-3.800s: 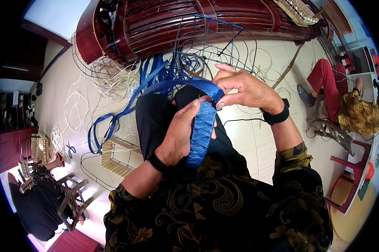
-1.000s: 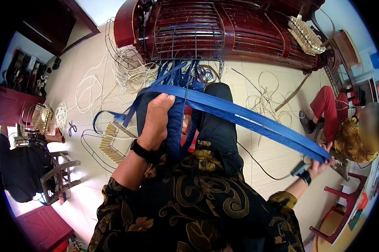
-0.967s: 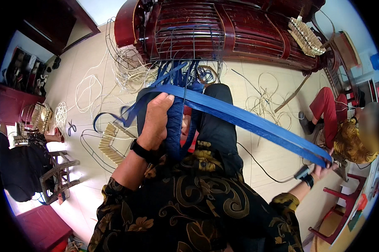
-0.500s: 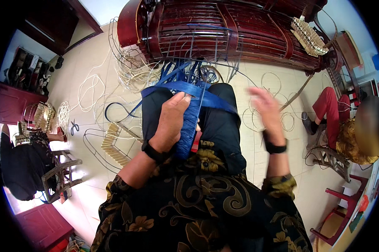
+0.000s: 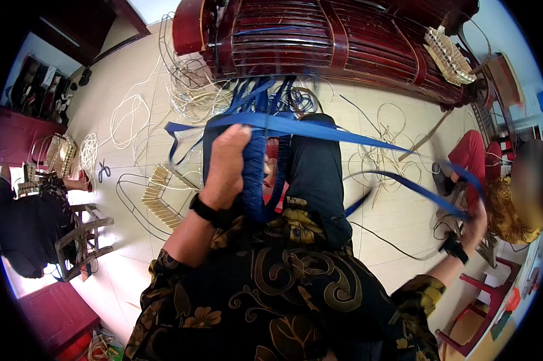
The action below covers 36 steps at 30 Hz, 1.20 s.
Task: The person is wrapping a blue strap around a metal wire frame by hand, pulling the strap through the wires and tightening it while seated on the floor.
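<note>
While your left hand (image 5: 224,161) clasps the blue-wrapped frame (image 5: 255,167) at your knees (image 5: 315,159), your right hand (image 5: 476,224), well apart, grips the blue strip (image 5: 301,126) stretched across them, likely light, limp and best pinched full-width.

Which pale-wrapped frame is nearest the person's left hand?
The angular frame on the floor, just left of the left hand; the bench frame and far-left frames are farther away.

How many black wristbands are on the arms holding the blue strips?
2: one black wristband around the wrist of the left hand, another around that of the right hand. Any under the dark, gold-patterned sleeves would be hidden.
</note>
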Each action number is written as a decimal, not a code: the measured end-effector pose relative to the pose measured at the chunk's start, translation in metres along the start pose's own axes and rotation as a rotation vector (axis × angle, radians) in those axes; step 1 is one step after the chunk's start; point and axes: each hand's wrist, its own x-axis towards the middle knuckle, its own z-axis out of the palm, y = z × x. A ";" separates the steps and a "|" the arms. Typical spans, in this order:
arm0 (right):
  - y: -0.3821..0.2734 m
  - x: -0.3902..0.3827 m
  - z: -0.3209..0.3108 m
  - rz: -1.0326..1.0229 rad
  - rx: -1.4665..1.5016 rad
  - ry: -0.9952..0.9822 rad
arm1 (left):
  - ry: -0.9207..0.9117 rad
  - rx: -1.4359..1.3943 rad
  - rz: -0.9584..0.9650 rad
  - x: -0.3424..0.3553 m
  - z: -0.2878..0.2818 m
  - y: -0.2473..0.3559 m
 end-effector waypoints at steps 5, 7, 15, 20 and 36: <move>-0.046 0.010 -0.165 0.077 -0.771 0.648 | 0.108 -0.053 0.056 0.006 -0.012 -0.004; -0.054 -0.010 -0.133 -0.045 -1.131 0.816 | 0.086 -0.035 0.057 0.007 -0.010 -0.006; 0.010 -0.091 0.312 -0.304 -0.300 -0.889 | -0.082 0.007 0.085 -0.007 0.015 -0.006; -0.008 -0.169 0.405 -0.014 -0.228 -1.203 | -0.062 0.036 0.102 -0.017 0.025 -0.007; -0.046 -0.003 -0.136 -0.029 -1.603 0.738 | 0.045 -0.001 0.137 -0.005 0.000 -0.009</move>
